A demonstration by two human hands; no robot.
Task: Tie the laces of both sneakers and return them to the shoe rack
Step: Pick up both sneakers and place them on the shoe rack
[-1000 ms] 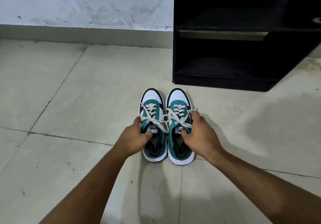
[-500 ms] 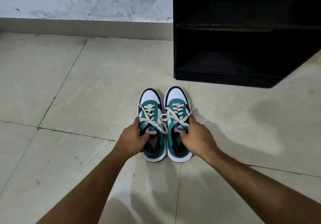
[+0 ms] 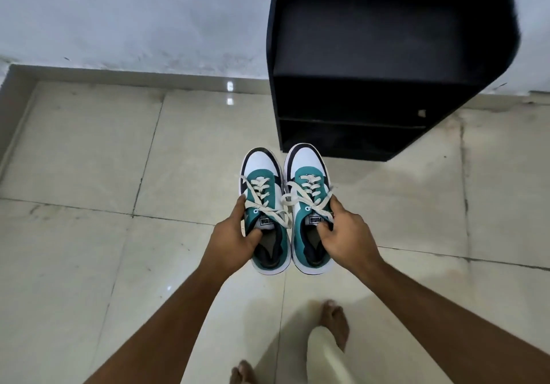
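Two teal, white and black sneakers with cream laces tied in bows are held side by side above the tiled floor, toes pointing away from me. My left hand (image 3: pixel 230 239) grips the left sneaker (image 3: pixel 262 181) at its collar, thumb inside the opening. My right hand (image 3: pixel 346 234) grips the right sneaker (image 3: pixel 306 172) the same way, fingers curled over its outer side. The black shoe rack (image 3: pixel 387 41) stands just beyond the toes against the wall, seen from above, its dark shelves open towards me.
Pale glossy floor tiles (image 3: pixel 89 151) spread all around, with a skirting and a grey-white wall (image 3: pixel 134 14) behind. My bare feet (image 3: pixel 334 321) and a light trouser leg (image 3: pixel 324 354) show at the bottom edge.
Both hands have lifted the sneakers off the floor. The view has risen and tilted down, so the rack now shows from above and my feet have come into view.
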